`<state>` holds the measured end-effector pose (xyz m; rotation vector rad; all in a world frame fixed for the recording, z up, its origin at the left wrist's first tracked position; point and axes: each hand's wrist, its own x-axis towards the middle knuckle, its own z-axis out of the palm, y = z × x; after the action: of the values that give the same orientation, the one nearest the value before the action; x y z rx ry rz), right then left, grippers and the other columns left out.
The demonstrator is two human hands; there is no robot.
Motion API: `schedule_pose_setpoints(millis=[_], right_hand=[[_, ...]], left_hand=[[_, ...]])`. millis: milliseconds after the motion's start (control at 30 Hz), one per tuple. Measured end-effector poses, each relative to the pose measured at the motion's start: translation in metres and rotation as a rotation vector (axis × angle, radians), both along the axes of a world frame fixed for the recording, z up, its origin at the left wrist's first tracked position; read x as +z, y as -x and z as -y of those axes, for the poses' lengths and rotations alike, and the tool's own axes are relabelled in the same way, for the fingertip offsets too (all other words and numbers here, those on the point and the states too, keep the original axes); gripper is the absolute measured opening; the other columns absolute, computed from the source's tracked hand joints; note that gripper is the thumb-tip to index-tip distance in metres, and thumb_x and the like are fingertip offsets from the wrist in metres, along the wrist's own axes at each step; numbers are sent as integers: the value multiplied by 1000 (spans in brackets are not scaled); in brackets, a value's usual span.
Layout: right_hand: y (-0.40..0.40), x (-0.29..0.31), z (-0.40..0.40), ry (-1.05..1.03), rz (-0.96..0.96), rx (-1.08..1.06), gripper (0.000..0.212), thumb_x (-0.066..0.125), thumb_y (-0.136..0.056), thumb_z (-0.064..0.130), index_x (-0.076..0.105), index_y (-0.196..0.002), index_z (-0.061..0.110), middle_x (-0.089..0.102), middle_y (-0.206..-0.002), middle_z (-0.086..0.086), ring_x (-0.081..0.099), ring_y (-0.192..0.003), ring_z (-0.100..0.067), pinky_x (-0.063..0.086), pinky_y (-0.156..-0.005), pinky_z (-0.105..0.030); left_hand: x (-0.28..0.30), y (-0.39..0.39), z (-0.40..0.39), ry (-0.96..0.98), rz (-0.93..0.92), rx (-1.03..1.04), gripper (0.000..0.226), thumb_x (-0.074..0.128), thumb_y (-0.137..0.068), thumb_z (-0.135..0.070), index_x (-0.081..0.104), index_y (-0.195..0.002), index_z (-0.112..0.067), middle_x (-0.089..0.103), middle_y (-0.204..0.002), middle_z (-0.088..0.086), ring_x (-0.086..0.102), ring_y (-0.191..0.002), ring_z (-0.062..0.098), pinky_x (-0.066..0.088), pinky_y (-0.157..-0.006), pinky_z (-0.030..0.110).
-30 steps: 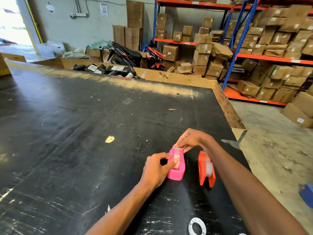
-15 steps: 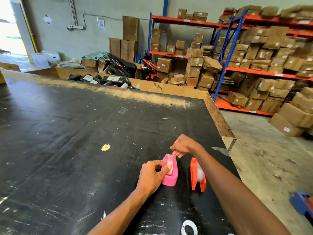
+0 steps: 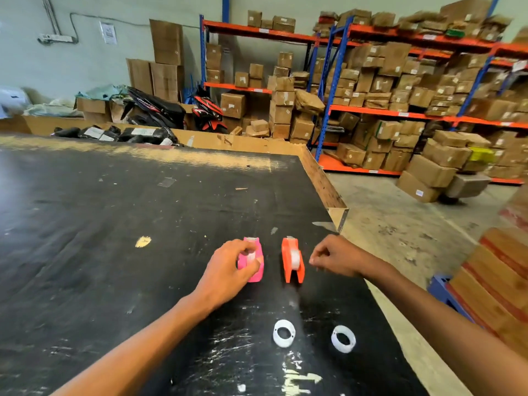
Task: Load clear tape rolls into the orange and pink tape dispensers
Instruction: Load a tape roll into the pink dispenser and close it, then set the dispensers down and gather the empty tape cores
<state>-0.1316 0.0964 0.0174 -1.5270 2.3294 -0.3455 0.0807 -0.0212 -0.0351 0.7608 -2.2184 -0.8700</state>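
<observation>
A pink tape dispenser [image 3: 255,267] stands on the black table [image 3: 100,224] with a clear tape roll in it. My left hand [image 3: 230,270] grips its left side, thumb over the roll. To its right stands an orange tape dispenser [image 3: 292,260] that holds a clear roll [image 3: 295,258]. My right hand [image 3: 333,257] hovers just right of the orange dispenser, fingers curled, with nothing visible in it. Two white tape rings [image 3: 283,332] [image 3: 343,338] lie flat on the table nearer to me.
The table's right edge [image 3: 323,181] and corner lie close beyond the dispensers, with concrete floor past it. Stacked cartons [image 3: 500,281] stand at my right. Shelving with boxes [image 3: 400,95] fills the background. Black parcels [image 3: 120,134] line the far table edge.
My right hand has left the pink dispenser's front and moved to the right of the orange one. The view has tilted so the two white rings show. My left hand stays on the pink dispenser.
</observation>
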Motion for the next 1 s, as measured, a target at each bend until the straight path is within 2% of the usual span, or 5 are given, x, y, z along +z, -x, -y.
schedule_pose_setpoints(millis=[133,267,467,800,1000], right_hand=[[-16,-2,-58,-200,-20,61,25,64,-87,28,71,-104,11,57,-67,12,51,-61,0,40,-62,-15],[-30,-18,-102,-298,-11,22,45,69,-79,43,60,-115,19,59,-92,5,60,-89,-19,49,-79,-32],[-48,-43,-119,-168,-139,-21,32,71,-77,36,61,-103,19,55,-95,1,56,-92,-21,50,-83,-44],[-104,-30,-33,1,-73,166,23,70,-78,31,66,-95,16,62,-97,-4,59,-87,-21,52,-79,-45],[-141,-31,63,123,-304,319,33,66,-81,35,67,-109,17,53,-129,-10,41,-126,-26,27,-100,-36]], left_hand=[[4,-4,-30,-3,182,-277,45,69,-80,-44,67,-116,-18,66,-105,-11,63,-97,8,49,-89,22],[-3,1,-51,138,491,-466,76,59,-70,-70,54,-132,-25,60,-122,-9,56,-113,9,46,-99,30],[-24,1,-61,336,564,-570,37,59,-81,-56,66,-101,-25,49,-90,-5,53,-96,17,49,-84,42],[-19,-63,8,233,519,-239,49,59,-86,-43,54,-131,-22,59,-122,-2,57,-115,19,47,-94,35],[-13,-106,74,166,575,-1,48,59,-85,-33,54,-131,-20,59,-126,2,56,-120,25,46,-97,38]])
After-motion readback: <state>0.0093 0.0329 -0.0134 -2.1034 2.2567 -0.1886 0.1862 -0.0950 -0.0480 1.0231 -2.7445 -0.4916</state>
